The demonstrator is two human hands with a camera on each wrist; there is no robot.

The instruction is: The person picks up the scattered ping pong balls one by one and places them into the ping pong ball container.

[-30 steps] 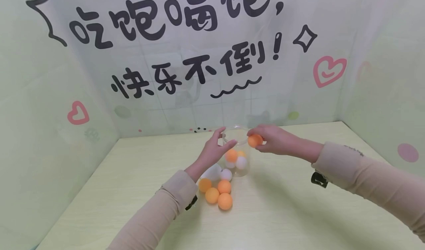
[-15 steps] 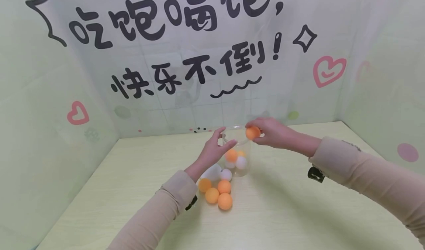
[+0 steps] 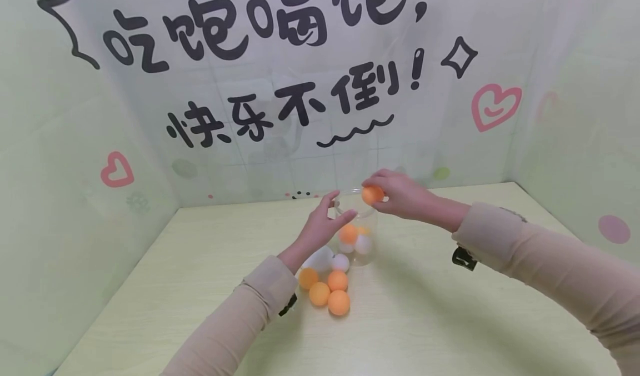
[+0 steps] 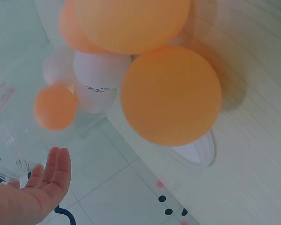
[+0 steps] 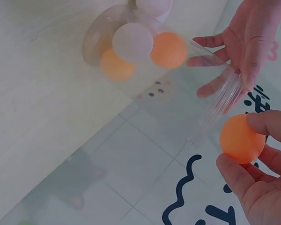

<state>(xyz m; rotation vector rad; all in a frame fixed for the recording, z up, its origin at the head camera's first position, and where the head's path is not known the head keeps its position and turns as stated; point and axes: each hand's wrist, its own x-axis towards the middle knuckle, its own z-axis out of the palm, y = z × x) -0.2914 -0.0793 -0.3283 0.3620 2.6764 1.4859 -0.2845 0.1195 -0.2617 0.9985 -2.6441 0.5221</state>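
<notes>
Loose orange balls [image 3: 339,302] nearest. Behind: left hand [image 3: 323,220], thumb and fingers spread, holds upright clear jar [image 3: 369,222] by its rim. Right hand [image 3: 404,196] pinches another orange ball [image 3: 372,195] at the mouth's right side (can't tell if fully over).

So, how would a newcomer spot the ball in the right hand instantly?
On the pale table stands a clear jar. By the right of its open top, the right hand pinches an orange ball. It's the only ball in a hand; the other balls sit lower, inside or outside the jar.
</notes>
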